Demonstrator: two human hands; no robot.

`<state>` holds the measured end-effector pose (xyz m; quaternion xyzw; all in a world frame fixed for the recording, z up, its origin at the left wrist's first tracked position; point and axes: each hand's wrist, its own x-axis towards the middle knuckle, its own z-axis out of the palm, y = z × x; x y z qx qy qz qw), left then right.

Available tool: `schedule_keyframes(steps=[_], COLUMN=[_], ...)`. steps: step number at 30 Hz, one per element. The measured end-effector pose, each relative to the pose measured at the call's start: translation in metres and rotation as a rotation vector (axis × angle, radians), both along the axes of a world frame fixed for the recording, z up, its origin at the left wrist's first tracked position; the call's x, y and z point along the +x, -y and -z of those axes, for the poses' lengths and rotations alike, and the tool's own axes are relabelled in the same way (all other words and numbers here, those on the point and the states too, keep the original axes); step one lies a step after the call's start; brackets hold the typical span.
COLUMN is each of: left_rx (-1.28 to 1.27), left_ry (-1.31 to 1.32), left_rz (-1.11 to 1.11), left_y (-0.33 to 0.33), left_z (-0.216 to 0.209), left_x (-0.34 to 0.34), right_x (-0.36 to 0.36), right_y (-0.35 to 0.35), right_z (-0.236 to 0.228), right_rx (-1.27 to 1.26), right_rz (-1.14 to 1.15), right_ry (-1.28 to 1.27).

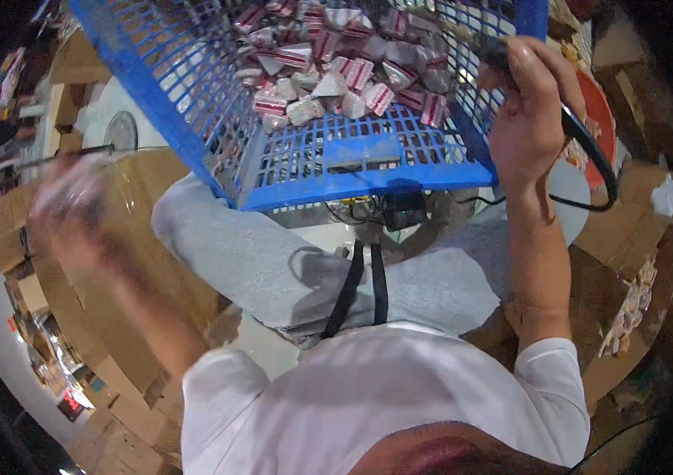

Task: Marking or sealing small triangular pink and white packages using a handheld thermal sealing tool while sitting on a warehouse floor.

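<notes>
A blue plastic basket (368, 176) with slotted walls stands tilted in front of my crossed legs. In its far part lies a heap of small white-and-red wrapped packets (356, 75). My right hand (530, 119) is closed at the basket's right wall, around something dark whose kind I cannot make out. A thick black band or cord (602, 170) curves down beside that hand. Out to the left, over the cardboard, my left hand (71, 198) is smeared by motion. Its fingers, and anything in them, cannot be made out.
Cardboard (146, 206) lies along my left side, with more cardboard (629, 214) on the right. A red round tub (599, 119) stands beyond my right hand. A small black box (404, 210) with thin wires sits below the basket's near edge.
</notes>
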<state>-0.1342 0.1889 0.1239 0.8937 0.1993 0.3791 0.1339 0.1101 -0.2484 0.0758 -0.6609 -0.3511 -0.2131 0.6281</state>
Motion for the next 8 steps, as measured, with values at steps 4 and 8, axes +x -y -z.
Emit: schedule_keyframes(steps=[4,8], left_rx=[0.580,0.695], left_ry=[-0.164,-0.161], left_rz=[-0.660,0.002], left_y=[-0.020,0.055], left_z=[-0.106,-0.061], left_x=[-0.068,0.023], right_x=[0.014,0.016], right_y=[0.015,0.018], right_z=[0.014,0.009], right_rx=[-0.009,0.161], right_rz=[0.048,-0.136], right_ry=[0.019,-0.276])
